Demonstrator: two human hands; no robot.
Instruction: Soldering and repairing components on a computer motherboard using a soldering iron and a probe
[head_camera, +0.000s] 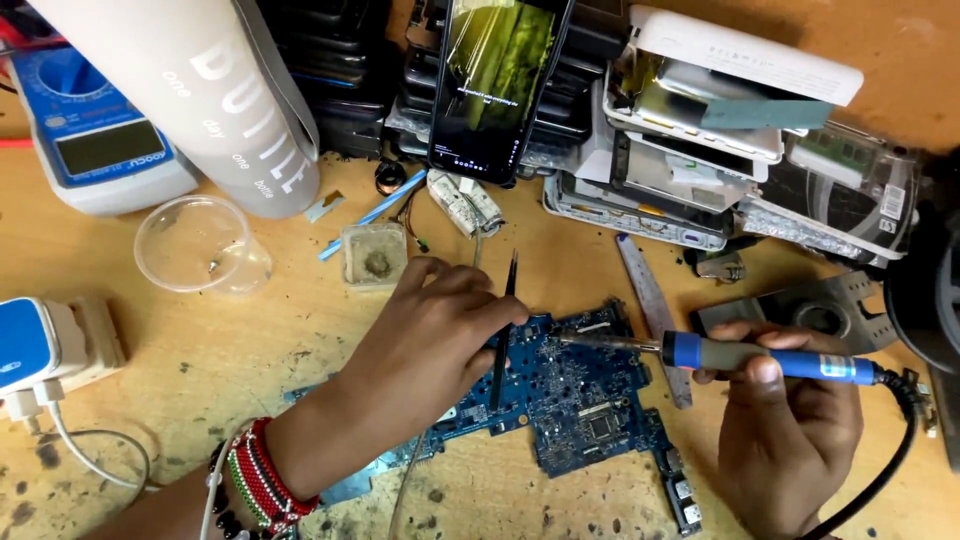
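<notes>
A blue circuit board (570, 395) lies flat on the wooden bench (200, 370), roughly in the middle, and both hands are working right over it. The left hand (430, 335) rests on the board's left part, fingers pinched closed around black tweezers (503, 335), which stand nearly upright with the tips down on the board. A band of red, white and green beads (262, 480) circles that wrist. The right hand (785, 415) comes in from the right, fingers wrapped tight around the blue handle of a soldering iron (740, 356); its metal tip points left and sits over the board's upper edge, just beside the tweezers. From here I cannot quite tell whether the tip touches the board. A black cord (890, 450) runs off the iron's back end and curves down to the lower right.

Behind the board, a small clear tub (374, 255) holds something brownish, and a clear plastic cup (198, 245) sits to its left. A big grey bottle (215, 95) leans across the upper left, next to a blue and white meter (95, 130). A phone with a lit screen (497, 85) stands propped against a heap of dismantled devices (720, 140) along the back. At the far left edge a blue and white charger (35, 345) sits plugged into a beige socket block (95, 335), white cables trailing down.
</notes>
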